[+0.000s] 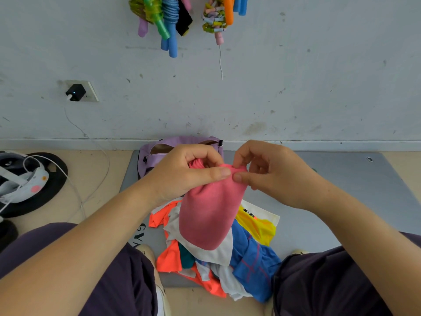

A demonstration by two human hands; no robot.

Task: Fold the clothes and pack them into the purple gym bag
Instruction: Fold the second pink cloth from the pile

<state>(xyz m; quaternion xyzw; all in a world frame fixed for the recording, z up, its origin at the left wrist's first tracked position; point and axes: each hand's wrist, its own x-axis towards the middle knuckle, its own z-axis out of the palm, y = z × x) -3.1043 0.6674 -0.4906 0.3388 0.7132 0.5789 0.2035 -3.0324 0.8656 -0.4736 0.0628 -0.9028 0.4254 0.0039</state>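
A pink garment (208, 213) hangs in the air in front of me. My left hand (182, 172) grips its upper left part, fingers curled round bunched cloth. My right hand (273, 172) pinches its top edge between thumb and fingertips. Below it a loose pile of clothes (227, 265) lies on the grey mat (341, 190): orange, white, blue and yellow pieces. The purple gym bag (157, 153) stands beyond my hands against the wall, its zip open; my left hand hides most of it.
My knees in dark trousers frame the pile on both sides. A black weight plate (45, 179) with a white strap and a charger cable lies on the floor at the left. Coloured skipping ropes (168, 19) hang on the wall above.
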